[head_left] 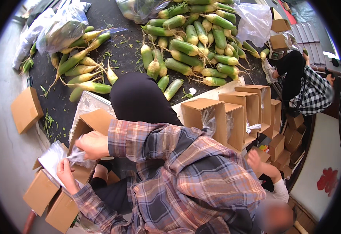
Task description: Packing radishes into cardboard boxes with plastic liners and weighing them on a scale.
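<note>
My right hand is closed on a crumpled clear plastic bag, its fingers slightly blurred. My left hand pinches the same bag from the lower side. Both hands are at the left, over the edge of an open cardboard box whose inside is partly hidden by my right wrist. Close beside my fingers lies a pile of clear plastic bags. My plaid sleeves reach to both wrists, and my dark-trousered knee rises beside the box.
Green-and-white radishes lie heaped on dark ground, more of them at the left. Open boxes with plastic inside line the right side. Folded cardboard stands lower left. One person sits upper right; another's raised hand shows behind me.
</note>
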Demonstrator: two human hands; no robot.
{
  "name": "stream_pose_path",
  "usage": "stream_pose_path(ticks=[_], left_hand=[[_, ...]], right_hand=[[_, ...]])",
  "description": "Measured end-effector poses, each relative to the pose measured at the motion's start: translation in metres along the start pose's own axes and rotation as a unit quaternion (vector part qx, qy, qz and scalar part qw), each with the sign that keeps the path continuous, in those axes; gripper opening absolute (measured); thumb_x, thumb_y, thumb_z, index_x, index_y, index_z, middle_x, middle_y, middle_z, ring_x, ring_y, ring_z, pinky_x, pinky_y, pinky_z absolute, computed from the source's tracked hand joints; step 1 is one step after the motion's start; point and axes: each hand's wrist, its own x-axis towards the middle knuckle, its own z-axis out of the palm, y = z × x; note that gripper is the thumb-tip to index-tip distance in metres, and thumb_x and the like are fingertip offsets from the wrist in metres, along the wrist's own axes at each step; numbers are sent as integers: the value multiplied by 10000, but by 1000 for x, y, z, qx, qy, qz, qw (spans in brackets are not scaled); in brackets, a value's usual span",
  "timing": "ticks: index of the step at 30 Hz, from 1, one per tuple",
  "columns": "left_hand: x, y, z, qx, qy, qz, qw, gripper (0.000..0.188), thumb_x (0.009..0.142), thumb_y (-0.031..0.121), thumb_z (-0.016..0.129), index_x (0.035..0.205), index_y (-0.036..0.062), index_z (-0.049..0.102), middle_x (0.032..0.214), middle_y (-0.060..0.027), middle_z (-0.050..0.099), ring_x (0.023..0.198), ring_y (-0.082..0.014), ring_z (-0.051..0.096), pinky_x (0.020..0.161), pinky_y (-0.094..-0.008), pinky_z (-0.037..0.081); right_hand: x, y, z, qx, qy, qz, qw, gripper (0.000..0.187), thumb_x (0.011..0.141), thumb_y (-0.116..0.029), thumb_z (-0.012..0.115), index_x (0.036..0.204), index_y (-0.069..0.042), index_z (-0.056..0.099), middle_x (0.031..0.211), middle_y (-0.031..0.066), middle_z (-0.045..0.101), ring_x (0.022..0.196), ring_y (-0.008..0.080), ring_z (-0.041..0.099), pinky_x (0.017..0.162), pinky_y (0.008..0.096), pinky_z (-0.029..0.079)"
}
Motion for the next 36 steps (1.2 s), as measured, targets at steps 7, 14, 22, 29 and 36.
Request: stream_pose_path(ticks=[7, 14, 22, 29, 36], left_hand=[[9, -33, 1, 273, 46, 42, 960, 195, 858, 148, 564, 821, -23, 651, 672, -73, 615, 584, -123, 543, 549, -293, 458], [14, -52, 45, 389, -15, -41, 920, 241, 781, 266, 557, 850, 84, 699, 869, -196, 649, 860, -387, 618, 786, -436, 490], [-12, -5, -5, -378, -165, -132, 901, 172, 924, 188, 548, 928, 34, 624, 750, -60, 659, 578, -90, 533, 461, -205, 372], [-56, 34, 22, -368, -232, -58, 899, 164, 947, 140, 526, 1016, 10, 599, 902, -67, 639, 511, -68, 445, 453, -173, 346], [-43, 32, 8, -241, -161, -101, 952, 228, 951, 183, 528, 1065, 5, 613, 742, -21, 610, 503, -40, 452, 431, -171, 350]], right_hand=[[-5, 2, 16, -145, -102, -42, 983, 131, 660, -157, 604, 739, -89, 685, 739, 149, 658, 746, 308, 663, 676, 418, 522], [-17, -3, -41, -161, -297, -113, 934, 69, 706, -100, 569, 735, -79, 628, 753, 128, 630, 764, 321, 625, 693, 422, 501], [8, -15, -37, 400, -194, 199, 874, 270, 951, -122, 437, 1166, -43, 580, 1063, -2, 632, 897, 91, 605, 720, 245, 473], [12, -13, 6, 257, -154, 88, 950, 497, 837, 66, 477, 1313, -78, 494, 1062, 43, 630, 780, 117, 623, 683, 248, 512], [13, -14, 9, -29, 10, -79, 996, 194, 759, -193, 663, 913, -77, 678, 718, 128, 633, 695, 303, 619, 645, 398, 495]])
